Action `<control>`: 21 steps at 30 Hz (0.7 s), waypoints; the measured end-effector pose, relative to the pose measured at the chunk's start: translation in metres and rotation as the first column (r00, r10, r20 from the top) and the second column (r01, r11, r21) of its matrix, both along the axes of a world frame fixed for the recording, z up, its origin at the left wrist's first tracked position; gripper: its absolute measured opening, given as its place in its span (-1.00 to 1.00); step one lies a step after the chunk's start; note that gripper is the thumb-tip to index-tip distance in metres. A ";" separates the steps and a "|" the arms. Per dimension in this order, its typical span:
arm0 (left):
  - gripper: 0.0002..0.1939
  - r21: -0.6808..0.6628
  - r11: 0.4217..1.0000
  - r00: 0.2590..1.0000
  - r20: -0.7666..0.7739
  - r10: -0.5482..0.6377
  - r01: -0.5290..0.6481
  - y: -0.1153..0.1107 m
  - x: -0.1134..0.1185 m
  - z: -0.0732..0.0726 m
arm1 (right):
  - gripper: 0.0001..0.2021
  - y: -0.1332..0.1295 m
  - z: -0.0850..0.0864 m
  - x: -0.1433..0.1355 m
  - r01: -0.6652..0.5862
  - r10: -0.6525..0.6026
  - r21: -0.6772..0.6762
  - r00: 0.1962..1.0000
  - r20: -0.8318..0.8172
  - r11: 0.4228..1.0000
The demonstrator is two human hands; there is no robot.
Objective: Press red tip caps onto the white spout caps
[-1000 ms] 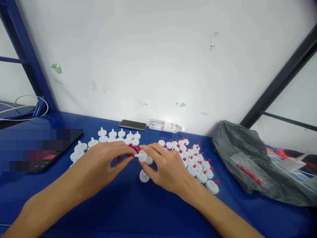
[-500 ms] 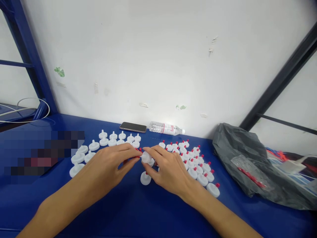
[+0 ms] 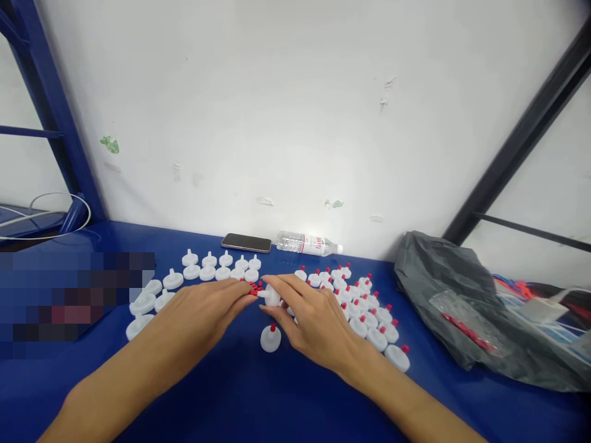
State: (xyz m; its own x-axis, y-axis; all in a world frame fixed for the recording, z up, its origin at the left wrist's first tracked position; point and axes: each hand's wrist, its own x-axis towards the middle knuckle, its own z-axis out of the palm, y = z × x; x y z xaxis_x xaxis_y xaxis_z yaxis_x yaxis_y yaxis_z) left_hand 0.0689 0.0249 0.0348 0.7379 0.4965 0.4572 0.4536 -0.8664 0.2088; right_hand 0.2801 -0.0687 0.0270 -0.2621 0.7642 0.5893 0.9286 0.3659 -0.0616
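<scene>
My right hand (image 3: pixel 314 314) is closed around a white nozzle cap (image 3: pixel 272 295), whose thin spout points left. The fingertips of my left hand (image 3: pixel 212 311) are pinched at that spout, with a small red tip cap (image 3: pixel 253 293) at them. Several more red bits show just behind these fingers; whether they lie on the table or in the hand I cannot tell. Below my right fingers a red-tipped nozzle cap (image 3: pixel 270 338) stands on the table. Bare white nozzle caps (image 3: pixel 173 280) stand beyond my left hand, and red-tipped ones (image 3: pixel 377 338) are grouped at the right.
Along the wall at the back of the blue table (image 3: pixel 221 400) lie a phone (image 3: pixel 246 242) and a clear water bottle (image 3: pixel 308 243). A grey plastic bag (image 3: pixel 429 283) covers the right side, with a clear packet of red pieces (image 3: pixel 468 329) on it.
The white nozzle cap has turned in my right fingers, so its spout now shows toward the left hand. My left fingertips have drawn slightly left. The view has shifted a little.
</scene>
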 end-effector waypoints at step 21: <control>-0.42 -0.491 0.870 0.999 0.022 -0.034 0.041 -0.029 -0.003 0.003 | -0.63 -0.001 0.002 0.008 -0.263 0.267 0.097 0.964 -0.023 0.960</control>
